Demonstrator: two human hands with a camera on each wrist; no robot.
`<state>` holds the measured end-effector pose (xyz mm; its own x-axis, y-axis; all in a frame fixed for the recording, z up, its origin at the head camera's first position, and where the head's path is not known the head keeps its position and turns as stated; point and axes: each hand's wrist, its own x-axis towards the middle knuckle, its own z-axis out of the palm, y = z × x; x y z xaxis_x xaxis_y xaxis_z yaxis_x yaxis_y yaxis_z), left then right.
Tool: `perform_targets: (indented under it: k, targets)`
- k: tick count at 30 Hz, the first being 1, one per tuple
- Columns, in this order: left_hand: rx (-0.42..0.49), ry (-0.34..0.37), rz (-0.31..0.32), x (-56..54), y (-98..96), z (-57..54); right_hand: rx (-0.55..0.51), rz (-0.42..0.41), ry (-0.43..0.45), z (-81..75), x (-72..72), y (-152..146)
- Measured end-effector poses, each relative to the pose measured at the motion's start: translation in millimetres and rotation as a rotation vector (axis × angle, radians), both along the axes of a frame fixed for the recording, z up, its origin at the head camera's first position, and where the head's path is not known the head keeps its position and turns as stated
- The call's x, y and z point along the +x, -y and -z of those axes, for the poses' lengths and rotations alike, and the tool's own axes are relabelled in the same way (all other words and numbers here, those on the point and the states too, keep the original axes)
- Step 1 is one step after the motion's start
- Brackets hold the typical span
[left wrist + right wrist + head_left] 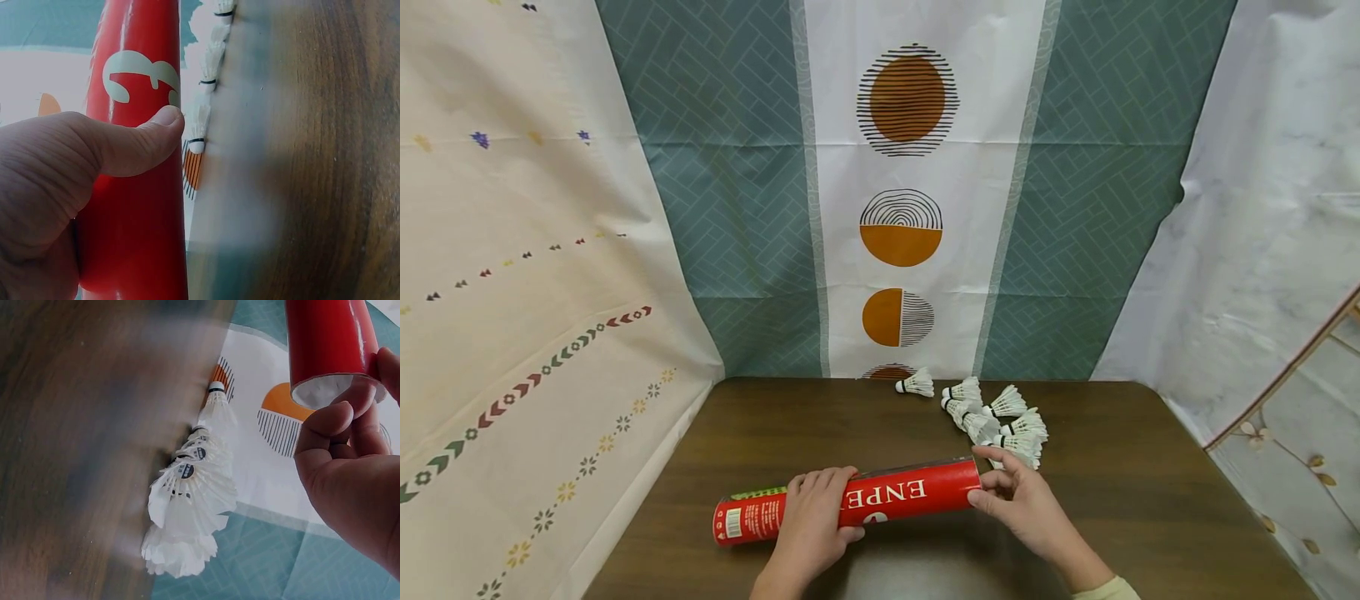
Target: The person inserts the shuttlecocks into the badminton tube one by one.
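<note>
At the left, the cream cloth point(535, 333) seems hung to screen the side of the tabletop point(1112, 475). The red tube point(902, 497) lies crosswise over the near part of the tabletop, its open mouth turned to the right. The left hand point(812, 521) is wrapped around its middle, thumb along the near side, a grip that probably keeps the barrel steady. Beyond the tube, a lone shuttlecock point(917, 382) sits at the far edge. The right hand point(1018, 504) has its fingers bent at the tube's mouth, thumb by the rim; whether they pinch the rim or only touch it, I cannot quite tell. Just beyond that hand is the shuttlecock cluster point(979, 423), perhaps left there for easy reach.

As for materials, the cream cloth is loosely creased and printed with small flowers. The tube is a smooth, glossy cylinder with a pale lining, likely card. The shuttlecocks are ribbed white cones with rounded, dark-banded tips; the tabletop has dark wood grain.
</note>
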<state>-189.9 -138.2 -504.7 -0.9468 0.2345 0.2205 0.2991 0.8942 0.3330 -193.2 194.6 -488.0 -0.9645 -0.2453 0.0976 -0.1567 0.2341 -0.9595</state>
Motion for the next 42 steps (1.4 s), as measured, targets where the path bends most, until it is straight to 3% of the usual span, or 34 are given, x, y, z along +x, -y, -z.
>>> perform_targets:
  k: [7,16,19,22,25,28,31,36,42]
  targets:
    - [-0.010,-0.001,0.003,1.2,-0.7,0.5,-0.011,-0.066,-0.011,2.3,0.2,0.0]
    - [-0.024,-0.008,0.013,1.6,-1.0,-1.4,-0.015,-0.085,-0.031,2.5,1.0,-5.5]
    - [-0.023,-0.005,0.010,1.0,-0.2,-0.4,0.005,-0.013,-0.062,0.5,-1.2,-15.5]
    - [-0.018,-0.007,-0.002,0.9,0.7,0.0,0.046,0.135,-0.082,-2.1,-5.6,-29.8]
    - [-0.012,-0.010,-0.010,1.3,1.2,-0.3,0.138,0.287,-0.060,-2.9,-9.8,-45.3]
    - [-0.011,-0.006,-0.007,1.4,1.2,-0.1,0.227,0.361,-0.011,1.4,-13.3,-56.9]
    - [-0.014,-0.008,0.002,1.6,0.6,-0.9,0.245,0.328,0.035,10.6,-17.5,-62.0]
    - [-0.020,-0.012,0.010,1.1,-0.9,-1.2,0.184,0.205,0.084,23.6,-24.9,-58.8]
    - [-0.028,-0.009,0.011,1.5,-0.5,0.0,0.179,0.184,0.102,27.0,-30.3,-48.4]
